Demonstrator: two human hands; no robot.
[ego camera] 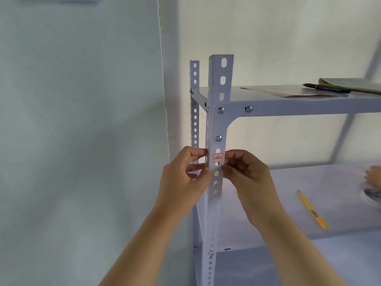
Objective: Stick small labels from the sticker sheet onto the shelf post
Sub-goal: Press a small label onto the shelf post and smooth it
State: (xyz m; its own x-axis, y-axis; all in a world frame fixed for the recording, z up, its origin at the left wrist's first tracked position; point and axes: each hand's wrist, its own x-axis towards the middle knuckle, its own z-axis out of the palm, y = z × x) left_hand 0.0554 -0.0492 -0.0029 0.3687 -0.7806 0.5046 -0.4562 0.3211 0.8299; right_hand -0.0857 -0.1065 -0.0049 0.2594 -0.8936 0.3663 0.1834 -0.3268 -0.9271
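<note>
now i see two red-bordered labels [217, 158] stacked on one shelf post [216, 129]; my left hand [183, 178] and right hand [247, 174] pinch narrow at their edges; one yellow pen [312, 209] lies on the shelf.

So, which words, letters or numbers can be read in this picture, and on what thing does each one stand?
"A": handwritten in black on the red-bordered label on the front shelf post, between the left hand and the right hand.
Dark print on the yellow pen on the lower shelf: too blurred to read.
Print on the black marker on the top shelf: too small to read.
</note>
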